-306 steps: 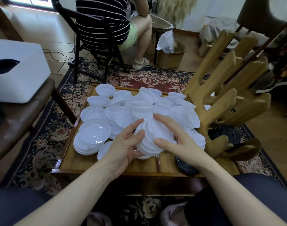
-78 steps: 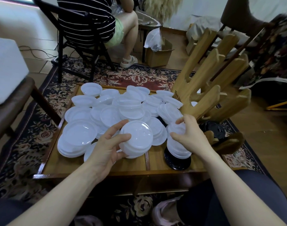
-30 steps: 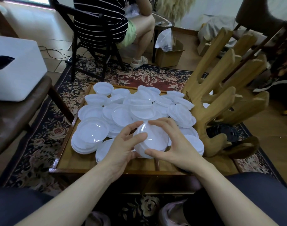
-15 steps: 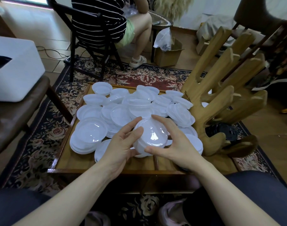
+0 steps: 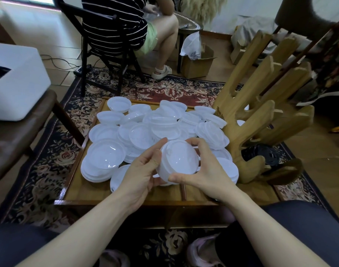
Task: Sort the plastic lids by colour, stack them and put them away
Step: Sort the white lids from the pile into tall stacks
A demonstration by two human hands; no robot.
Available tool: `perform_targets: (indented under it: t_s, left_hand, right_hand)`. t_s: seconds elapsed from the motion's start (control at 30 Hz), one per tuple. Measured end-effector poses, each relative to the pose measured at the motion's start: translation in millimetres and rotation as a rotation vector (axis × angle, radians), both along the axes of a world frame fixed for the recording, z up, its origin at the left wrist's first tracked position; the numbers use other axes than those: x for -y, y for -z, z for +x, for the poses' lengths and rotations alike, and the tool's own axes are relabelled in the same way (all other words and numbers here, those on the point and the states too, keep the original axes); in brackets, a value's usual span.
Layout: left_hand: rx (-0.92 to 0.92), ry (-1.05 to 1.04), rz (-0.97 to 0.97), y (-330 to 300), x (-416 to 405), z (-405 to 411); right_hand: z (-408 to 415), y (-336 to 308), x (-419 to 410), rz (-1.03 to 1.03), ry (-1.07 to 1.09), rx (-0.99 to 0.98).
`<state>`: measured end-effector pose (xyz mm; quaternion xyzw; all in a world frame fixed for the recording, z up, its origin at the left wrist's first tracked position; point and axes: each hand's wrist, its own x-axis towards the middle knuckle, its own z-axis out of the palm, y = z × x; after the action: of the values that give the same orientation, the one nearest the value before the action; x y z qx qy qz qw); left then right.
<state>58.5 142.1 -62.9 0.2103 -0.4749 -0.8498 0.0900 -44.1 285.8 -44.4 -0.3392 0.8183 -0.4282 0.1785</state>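
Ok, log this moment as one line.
phase: stacking white lids | left hand: holds stack | right hand: holds stack | loose lids: on table

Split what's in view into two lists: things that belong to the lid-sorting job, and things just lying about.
Part of the job:
- stack of white lids, held between left hand and right hand
- loose white lids on the low wooden table
- second white stack
- black lids

Just lying about:
- wooden rack
- cardboard box
- white box
- seated person's chair
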Motion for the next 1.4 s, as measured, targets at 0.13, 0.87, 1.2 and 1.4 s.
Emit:
perform_targets:
  t_s: [0.13,0.87,1.2,1.4]
  left_hand:
    - [-0.012,-0.001,0.021,0.6,1.1,0.2]
    - [0.076,-0.076,0.077,-0.3,6.7,-0.7]
    - [0.088,-0.063,0.115,2.2,5.4,-2.0]
    - [0.061,-0.064,0.124,-1.3,2.2,-2.7]
  right_hand:
    - [-1.3,1.4,-2.0,0.03,-0.069,-0.053]
    - [-91.3,22.7,-63.5,0.747,-0.016,0.016]
    - [-57.2,-19.4,-56.9,0.423,0.078,-0.133]
    - [-28.4,-26.8,-27.8,0.053,-0.001,-0.063]
